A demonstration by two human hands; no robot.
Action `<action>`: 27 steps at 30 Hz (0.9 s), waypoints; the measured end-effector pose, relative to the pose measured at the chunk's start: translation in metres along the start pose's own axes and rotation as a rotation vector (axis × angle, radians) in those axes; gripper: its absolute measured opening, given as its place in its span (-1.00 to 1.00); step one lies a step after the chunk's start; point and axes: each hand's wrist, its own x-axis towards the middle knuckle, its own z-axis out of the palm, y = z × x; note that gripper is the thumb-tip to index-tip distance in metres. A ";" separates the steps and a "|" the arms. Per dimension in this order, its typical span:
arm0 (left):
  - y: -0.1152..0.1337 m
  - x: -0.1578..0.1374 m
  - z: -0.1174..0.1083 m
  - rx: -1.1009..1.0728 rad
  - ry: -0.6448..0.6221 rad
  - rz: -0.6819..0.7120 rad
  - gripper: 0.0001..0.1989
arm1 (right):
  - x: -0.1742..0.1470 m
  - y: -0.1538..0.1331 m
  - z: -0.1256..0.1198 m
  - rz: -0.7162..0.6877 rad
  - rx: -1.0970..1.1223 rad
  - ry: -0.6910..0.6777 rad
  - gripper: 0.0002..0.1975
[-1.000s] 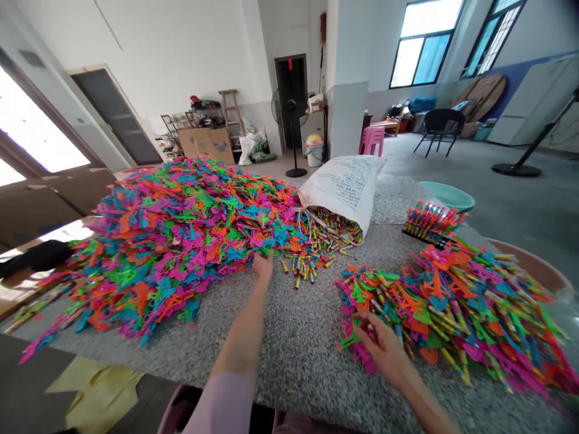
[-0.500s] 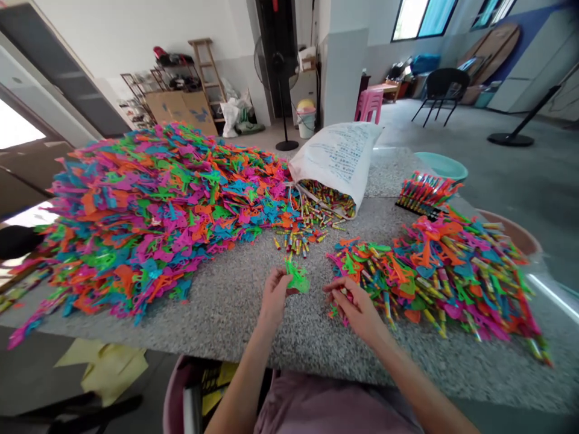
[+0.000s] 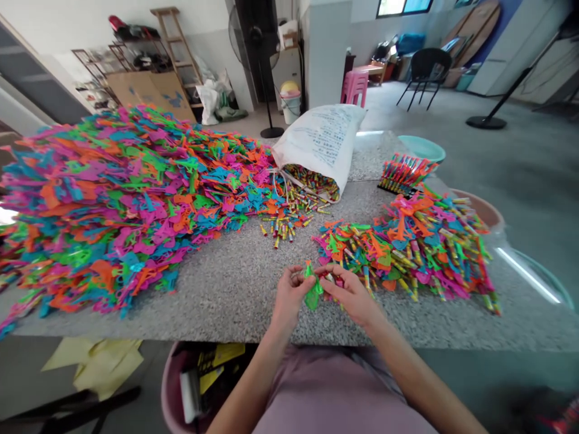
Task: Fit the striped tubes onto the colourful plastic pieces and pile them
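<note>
A bright green, thin plastic toy piece [image 3: 312,295] with an orange tip is pinched between the thumb and fingers of my left hand [image 3: 290,292], just above the grey speckled table [image 3: 226,289]. My right hand [image 3: 353,293] is closed, its thumb and forefinger meeting the green piece from the right. Small striped tubes [image 3: 332,278] show under its curled fingers; how many it holds is hidden. Close by on the right lies a heap of plastic pieces joined with striped tubes [image 3: 420,253].
A large pile of coloured plastic pieces [image 3: 136,205] covers the table's left side. Loose striped tubes [image 3: 283,226] spill from a white sack [image 3: 319,135] at the back. A rack of tubes [image 3: 402,175] stands back right. Below the front edge sits a pink bin [image 3: 169,392].
My right hand has moved left to meet my left hand at the green piece. That piece has turned more upright. The camera view has shifted.
</note>
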 end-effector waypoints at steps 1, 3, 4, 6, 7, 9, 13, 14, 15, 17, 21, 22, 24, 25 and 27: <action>-0.001 0.000 0.001 0.006 0.013 -0.014 -0.50 | -0.001 0.001 -0.002 0.019 0.001 0.003 -0.67; -0.002 -0.002 0.002 -0.006 0.022 -0.032 -0.56 | -0.004 0.005 -0.006 0.037 -0.003 0.028 -0.62; -0.001 -0.003 0.002 -0.023 0.022 -0.033 -0.60 | -0.005 0.006 -0.007 0.040 -0.011 0.047 -0.61; -0.001 -0.007 0.003 -0.058 0.018 -0.030 -0.65 | -0.007 0.010 -0.008 0.036 -0.036 0.090 -0.60; -0.001 -0.009 0.004 -0.070 0.018 -0.017 -0.67 | -0.007 0.011 -0.007 0.025 -0.052 0.108 -0.61; -0.001 -0.011 0.006 -0.068 0.018 0.023 -0.69 | -0.008 0.013 -0.005 -0.005 -0.079 0.131 -0.66; -0.001 -0.011 0.010 0.005 0.017 0.096 -0.71 | -0.010 0.013 -0.001 -0.099 -0.170 0.207 -0.75; -0.001 -0.011 0.010 0.018 0.014 0.103 -0.72 | -0.010 0.012 -0.001 -0.119 -0.202 0.234 -0.77; -0.001 -0.011 0.011 0.024 0.011 0.108 -0.72 | -0.010 0.011 0.000 -0.136 -0.234 0.254 -0.78; 0.000 -0.010 0.012 0.024 0.001 0.113 -0.73 | -0.011 0.011 0.001 -0.156 -0.294 0.267 -0.80; 0.000 -0.012 0.016 -0.009 0.023 0.137 -0.74 | -0.010 0.013 0.003 -0.246 -0.447 0.278 -0.86; 0.000 -0.013 0.018 -0.028 0.046 0.145 -0.75 | -0.010 0.014 0.003 -0.286 -0.484 0.285 -0.88; -0.001 -0.014 0.021 -0.075 0.097 0.145 -0.75 | -0.010 0.016 0.005 -0.361 -0.541 0.290 -0.89; -0.001 -0.014 0.023 -0.102 0.116 0.138 -0.75 | -0.010 0.017 0.006 -0.394 -0.563 0.288 -0.89; -0.002 -0.013 0.027 -0.161 0.146 0.121 -0.73 | -0.010 0.020 0.008 -0.451 -0.609 0.279 -0.86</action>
